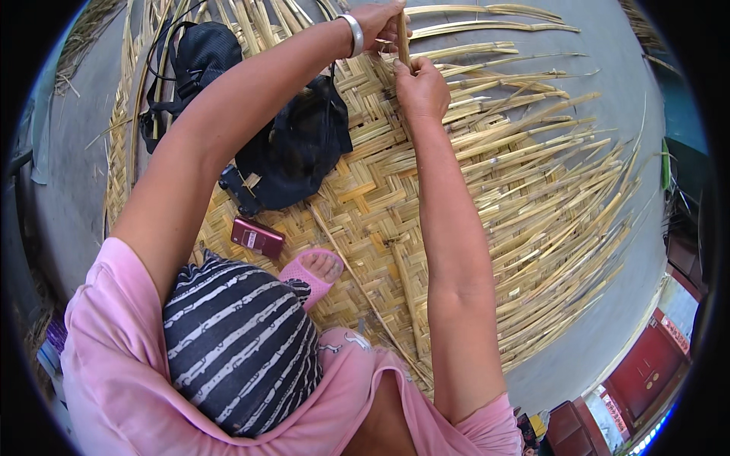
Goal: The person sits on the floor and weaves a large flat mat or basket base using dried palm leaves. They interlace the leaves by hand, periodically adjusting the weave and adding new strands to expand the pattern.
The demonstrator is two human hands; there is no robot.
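Observation:
Both my arms stretch out over a large woven mat (371, 207) of yellow split reed or bamboo strips. My left hand (378, 26), at the top edge of the view, has its fingers closed round a flat upright strip (403, 36). Just below and to the right, my right hand (423, 90) pinches the lower part of that same strip between thumb and fingers. The strip's upper end is cut off by the picture edge. Unwoven strip ends (532, 197) fan out to the right of my right forearm.
On the mat lie a black bag (293, 156) with straps, partly behind my left arm, and a dark red phone-like device (258, 237). My foot in a pink slipper (313, 275) rests on the mat. Grey floor (608, 99) borders it; red doors (646, 365) stand at lower right.

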